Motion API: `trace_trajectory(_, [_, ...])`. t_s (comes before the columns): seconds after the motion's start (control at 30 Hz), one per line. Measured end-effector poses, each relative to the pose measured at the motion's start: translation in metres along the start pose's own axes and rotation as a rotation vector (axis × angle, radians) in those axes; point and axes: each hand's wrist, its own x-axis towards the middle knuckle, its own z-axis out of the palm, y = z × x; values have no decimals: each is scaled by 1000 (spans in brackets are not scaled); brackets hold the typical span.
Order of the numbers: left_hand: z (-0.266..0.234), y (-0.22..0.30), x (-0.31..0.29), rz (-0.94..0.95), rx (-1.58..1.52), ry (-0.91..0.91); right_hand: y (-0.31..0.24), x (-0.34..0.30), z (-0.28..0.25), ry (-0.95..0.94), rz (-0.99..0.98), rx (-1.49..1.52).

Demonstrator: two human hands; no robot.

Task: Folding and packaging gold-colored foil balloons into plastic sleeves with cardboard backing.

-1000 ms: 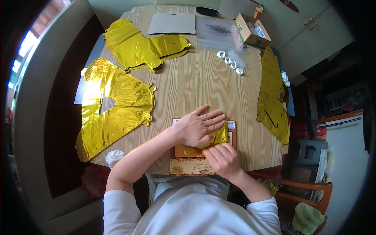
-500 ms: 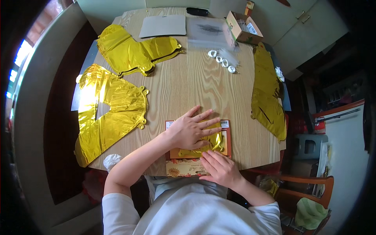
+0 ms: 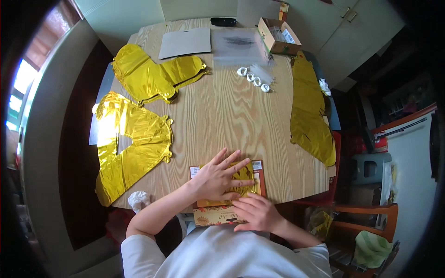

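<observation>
At the table's near edge lies an orange-bordered card package (image 3: 262,185) with a cream, leaf-printed flap (image 3: 208,217) toward me. A folded gold foil balloon (image 3: 244,174) rests on the card, partly hidden by my hands. My left hand (image 3: 218,180) is spread flat over the foil, its fingers apart. Beside it, my right hand (image 3: 257,214) lies over the card's near right part with fingers extended, fingertips at the foil's near edge. Neither hand grips anything.
Flat gold foil balloons lie at the far left (image 3: 143,76), near left (image 3: 148,132) and right (image 3: 308,109). White ribbon rolls (image 3: 257,81), clear plastic bags (image 3: 236,53), a grey board (image 3: 185,42) and an open carton (image 3: 278,39) sit farther back. Crumpled white tissue (image 3: 139,200) lies near the left edge.
The whole view has shifted, so the table sits lower in the picture. Both hands stay on the package, with the right hand's fingers slightly farther over the foil's near edge.
</observation>
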Motion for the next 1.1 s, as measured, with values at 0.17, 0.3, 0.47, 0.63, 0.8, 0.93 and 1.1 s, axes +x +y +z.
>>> trace_trajectory(0.17, [-5, 1, 1, -15, 30, -47, 53, 26, -11, 209, 235, 12])
trace_trajectory(0.3, [-3, 1, 2, -42, 9, -56, 76, 41, -4, 135, 212, -15])
trace_trajectory(0.47, [-2, 0, 1, -69, -22, -106, 78, 42, 1, 77, 210, -138])
trace_trajectory(0.63, [-1, 7, -3, -107, -9, -131, 79, 41, -4, -2, 242, -152])
trace_trajectory(0.8, [2, 18, -9, -273, -12, -142, 81, 40, -9, -114, 243, -178])
trace_trajectory(0.93, [-2, 25, -8, -406, 2, -154, 80, 41, -15, -189, 266, -140])
trace_trajectory(1.1, [10, 35, -21, -538, 5, -107, 79, 42, -18, -228, 274, -146])
